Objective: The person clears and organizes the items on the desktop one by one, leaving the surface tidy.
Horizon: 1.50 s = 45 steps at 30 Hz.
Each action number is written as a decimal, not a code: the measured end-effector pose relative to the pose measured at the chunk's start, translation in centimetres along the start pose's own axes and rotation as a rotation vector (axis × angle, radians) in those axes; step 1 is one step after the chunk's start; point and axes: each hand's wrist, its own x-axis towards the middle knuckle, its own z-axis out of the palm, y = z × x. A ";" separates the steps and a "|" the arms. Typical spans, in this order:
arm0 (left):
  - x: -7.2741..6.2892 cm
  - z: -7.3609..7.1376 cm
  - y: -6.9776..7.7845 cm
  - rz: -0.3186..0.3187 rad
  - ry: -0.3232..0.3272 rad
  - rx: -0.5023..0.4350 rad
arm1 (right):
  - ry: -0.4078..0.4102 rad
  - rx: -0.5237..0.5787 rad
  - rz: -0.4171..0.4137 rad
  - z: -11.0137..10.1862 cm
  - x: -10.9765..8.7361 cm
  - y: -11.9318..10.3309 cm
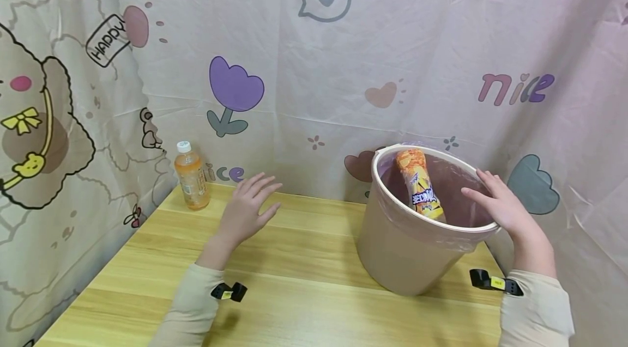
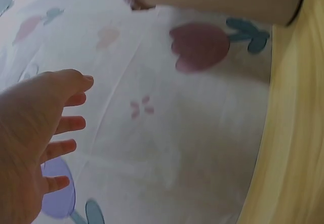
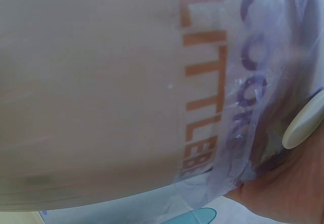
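Note:
A beige trash bin (image 1: 407, 249) lined with a clear plastic bag stands on the wooden table. My right hand (image 1: 512, 208) holds the right side of its rim, with the thumb inside the opening. The right wrist view shows the bin's wall (image 3: 101, 97) up close and only part of the hand (image 3: 288, 188). An orange and yellow printed bottle (image 1: 419, 186) leans inside, its lower end hidden by the rim. Left of the bin, my left hand (image 1: 247, 211) hovers above the table, fingers spread and holding nothing. In the left wrist view its fingers (image 2: 63, 148) are apart.
At the table's back left corner stands a clear bottle of orange drink (image 1: 193, 178) with a white cap. A printed cloth curtain (image 1: 314, 64) hangs behind the wooden table (image 1: 294, 281) and along both sides. Black camera straps sit on both wrists.

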 end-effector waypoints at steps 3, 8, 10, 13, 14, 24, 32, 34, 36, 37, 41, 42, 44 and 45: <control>-0.6 -0.3 -1.4 -0.053 0.011 0.022 | 0.000 -0.001 0.000 0.0 0.0 0.0; -1.5 -1.2 -3.5 -0.154 0.032 0.059 | 0.002 -0.002 0.003 -0.1 -0.1 0.1; -1.8 -1.6 -4.3 -0.204 0.039 0.072 | 0.002 -0.003 0.005 -0.1 -0.2 0.1; -2.3 -2.1 -5.5 -0.288 0.047 0.085 | 0.002 -0.002 0.006 -0.1 -0.2 0.1; -2.5 -2.2 -5.9 -0.311 0.054 0.090 | 0.002 -0.001 0.007 -0.1 -0.2 0.1; -3.4 -3.7 -9.3 -0.559 0.077 0.115 | 0.001 -0.004 0.011 -0.1 -0.3 -0.1; -3.7 -4.8 -11.8 -0.730 0.021 0.173 | -0.001 -0.006 0.011 -0.1 -0.1 -0.3; -3.7 -5.0 -12.6 -0.778 -0.031 0.191 | 0.000 -0.005 0.012 -0.1 -0.1 -0.3; -3.7 -5.3 -13.3 -0.821 -0.082 0.206 | 0.000 -0.006 0.013 -0.1 -0.1 -0.3; -3.7 -5.4 -13.6 -0.839 -0.098 0.211 | 0.001 -0.006 0.012 -0.1 -0.1 -0.3; -3.6 -5.7 -14.6 -0.882 -0.129 0.219 | 0.004 -0.001 0.009 0.0 -0.2 -0.3; -3.5 -5.7 -14.8 -0.888 -0.129 0.213 | 0.004 0.001 0.008 0.0 -0.2 -0.4; -3.4 -5.6 -15.2 -0.903 -0.135 0.202 | 0.005 0.002 0.006 0.0 -0.2 -0.4; -3.4 -5.5 -15.4 -0.911 -0.143 0.199 | 0.005 0.002 0.006 0.0 -0.2 -0.4</control>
